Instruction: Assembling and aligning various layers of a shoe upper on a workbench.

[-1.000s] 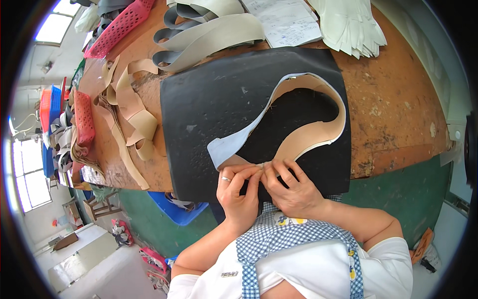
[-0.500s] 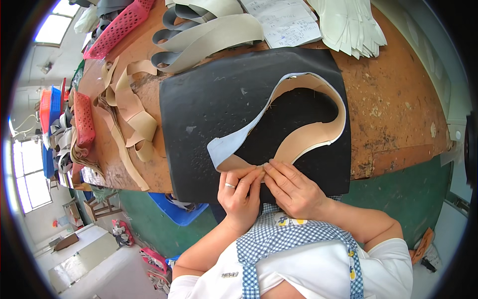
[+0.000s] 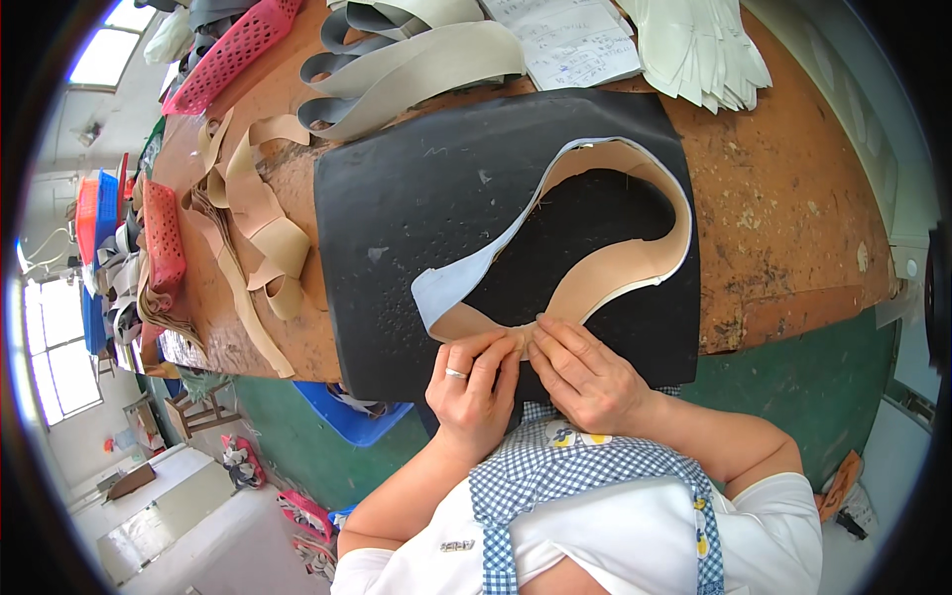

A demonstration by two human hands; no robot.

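Observation:
A curved tan leather strip (image 3: pixel 635 268) with a pale blue-white underside loops over a black rubber mat (image 3: pixel 416 198) on a worn wooden workbench. Its two ends cross near the mat's front edge. My left hand (image 3: pixel 474 382), a ring on one finger, presses its fingertips on the crossing point. My right hand (image 3: pixel 585 372) presses on the same spot from the right, fingertips touching the left hand's.
Grey and beige leather strips (image 3: pixel 407 59) lie at the back of the bench (image 3: pixel 793 198), tan strips (image 3: pixel 258 223) at the left. A paper sheet (image 3: pixel 575 40) and stacked white pieces (image 3: pixel 704 50) lie behind. Red baskets (image 3: pixel 164 233) stand at the left, a blue crate (image 3: pixel 347 416) below.
Both hands stayed on the strip's crossed ends; the fingers have shifted slightly, drawing closer together over the overlap. The strip and mat have not moved.

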